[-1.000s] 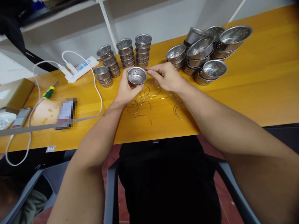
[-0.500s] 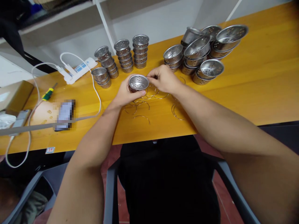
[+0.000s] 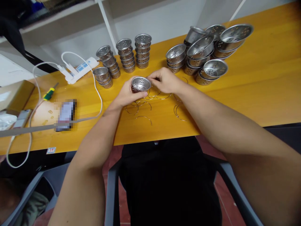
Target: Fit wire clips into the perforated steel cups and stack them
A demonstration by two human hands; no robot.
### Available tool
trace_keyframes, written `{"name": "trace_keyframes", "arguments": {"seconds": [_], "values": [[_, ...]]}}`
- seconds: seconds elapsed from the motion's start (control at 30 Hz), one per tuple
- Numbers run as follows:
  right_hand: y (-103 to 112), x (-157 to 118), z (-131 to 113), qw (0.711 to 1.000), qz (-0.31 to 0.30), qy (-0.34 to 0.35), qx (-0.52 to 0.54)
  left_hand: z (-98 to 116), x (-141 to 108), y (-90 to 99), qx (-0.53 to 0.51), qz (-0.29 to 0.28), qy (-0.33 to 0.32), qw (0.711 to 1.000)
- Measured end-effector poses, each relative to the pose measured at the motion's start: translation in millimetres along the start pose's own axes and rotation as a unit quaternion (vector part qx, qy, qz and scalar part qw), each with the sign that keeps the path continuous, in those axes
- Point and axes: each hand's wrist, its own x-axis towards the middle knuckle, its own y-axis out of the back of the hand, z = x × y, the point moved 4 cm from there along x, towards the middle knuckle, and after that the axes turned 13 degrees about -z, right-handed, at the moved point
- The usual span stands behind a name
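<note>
One metal cup [image 3: 141, 83] sits grasped in my left hand [image 3: 127, 94]; I'd steady it level beside my right hand [image 3: 165, 80], whose grip I can't tell.

Head cam on me, facing forward and down, wide: my bare left hand [image 3: 127, 94] and right hand [image 3: 166, 80] near, just above mid-frame; yellow-brown wooden table [image 3: 258, 88] slants across, white flat-panelled shelving [image 3: 107, 23] beyond, black-clothed lap [image 3: 169, 182] below.

A workshop, by its stacked metal cups [image 3: 142, 51] and screwdriver [image 3: 49, 93].
</note>
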Motion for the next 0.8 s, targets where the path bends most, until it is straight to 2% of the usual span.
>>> {"name": "trace_keyframes", "arguments": {"seconds": [0.2, 0.3, 0.47, 0.63, 0.8], "values": [[3, 3, -2, 0.997, -0.008, 0.041, -0.061, -1, 1, -0.8, -0.012, -0.006, 0.006, 1.000], [8, 4, -2, 0.996, -0.018, 0.033, -0.077, 2, 1, -1.4, -0.023, -0.015, 0.007, 1.000], [13, 3, 3, 0.997, 0.017, 0.016, -0.073, 2, -2, -0.6, -0.058, -0.017, 0.037, 0.997], [12, 3, 6, 0.996, 0.026, 0.017, -0.078, -1, -3, 0.6, -0.058, -0.016, 0.032, 0.998], [6, 4, 1, 0.995, -0.001, 0.038, -0.088, 1, -3, 2.9, -0.029, -0.006, 0.028, 0.999]]}}
